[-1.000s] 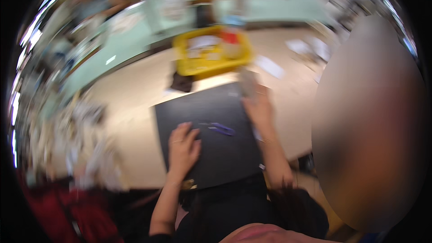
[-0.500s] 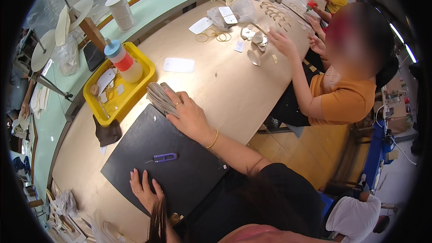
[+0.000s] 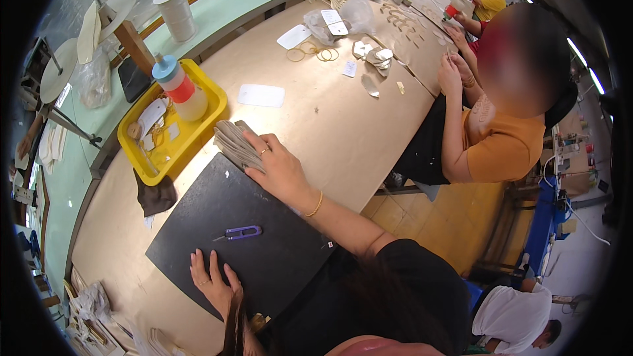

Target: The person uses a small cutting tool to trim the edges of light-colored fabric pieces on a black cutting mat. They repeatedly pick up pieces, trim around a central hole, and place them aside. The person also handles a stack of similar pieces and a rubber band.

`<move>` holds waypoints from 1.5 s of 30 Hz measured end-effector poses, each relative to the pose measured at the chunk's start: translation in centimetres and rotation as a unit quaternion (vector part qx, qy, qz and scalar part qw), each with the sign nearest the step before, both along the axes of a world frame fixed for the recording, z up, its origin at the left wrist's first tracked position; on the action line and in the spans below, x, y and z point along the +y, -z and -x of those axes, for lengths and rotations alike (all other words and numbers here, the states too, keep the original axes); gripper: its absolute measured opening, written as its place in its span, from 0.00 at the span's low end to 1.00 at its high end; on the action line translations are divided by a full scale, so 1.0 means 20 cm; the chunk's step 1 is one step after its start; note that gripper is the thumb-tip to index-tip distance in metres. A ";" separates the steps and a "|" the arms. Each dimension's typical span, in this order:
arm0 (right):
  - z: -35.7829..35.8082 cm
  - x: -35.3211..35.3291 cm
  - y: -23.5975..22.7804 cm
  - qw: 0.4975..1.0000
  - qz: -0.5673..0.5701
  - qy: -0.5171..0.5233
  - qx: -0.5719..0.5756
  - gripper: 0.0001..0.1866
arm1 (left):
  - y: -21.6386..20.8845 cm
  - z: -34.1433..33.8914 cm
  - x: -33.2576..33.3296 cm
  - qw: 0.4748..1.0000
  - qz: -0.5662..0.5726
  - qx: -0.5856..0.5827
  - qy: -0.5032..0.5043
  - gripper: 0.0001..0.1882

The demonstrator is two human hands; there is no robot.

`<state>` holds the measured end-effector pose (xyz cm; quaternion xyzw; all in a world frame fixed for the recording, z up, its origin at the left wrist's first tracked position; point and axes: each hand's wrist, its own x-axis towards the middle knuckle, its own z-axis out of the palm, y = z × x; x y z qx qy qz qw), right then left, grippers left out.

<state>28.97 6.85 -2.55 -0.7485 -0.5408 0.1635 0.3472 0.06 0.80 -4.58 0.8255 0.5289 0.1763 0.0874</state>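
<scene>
A black board (image 3: 191, 204) lies on the brown-covered table in front of me. My left hand (image 3: 215, 278) rests flat on its near left part, fingers spread, holding nothing. At the board's far corner, my right hand (image 3: 280, 168) grips a stack of thin grey pieces (image 3: 232, 144) standing on edge. Thumb and fingers close over the stack's right side and hide part of it; the material cannot be made out. Between my hands, a purple-handled tool with a thin pointed metal tip (image 3: 242, 232) lies on the board, touched by neither hand.
Beyond the board stands a yellow tray (image 3: 212, 120) holding a blue-capped bottle (image 3: 181, 92) and small scraps. A dark cloth piece (image 3: 155, 196) lies beside it. Farther off are a white card (image 3: 261, 95), rubber bands (image 3: 310, 53) and pale cut pieces (image 3: 379, 59). A co-worker in orange (image 3: 504, 148) sits right.
The co-worker in orange has drawn an outstretched hand back from the table, and both that person's hands are now together. My own hands have stayed in place.
</scene>
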 end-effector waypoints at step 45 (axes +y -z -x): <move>0.51 -0.36 -0.09 0.843 -0.152 -0.503 -0.114 0.34 | -0.12 0.34 -0.15 0.989 0.071 -0.092 0.087 0.63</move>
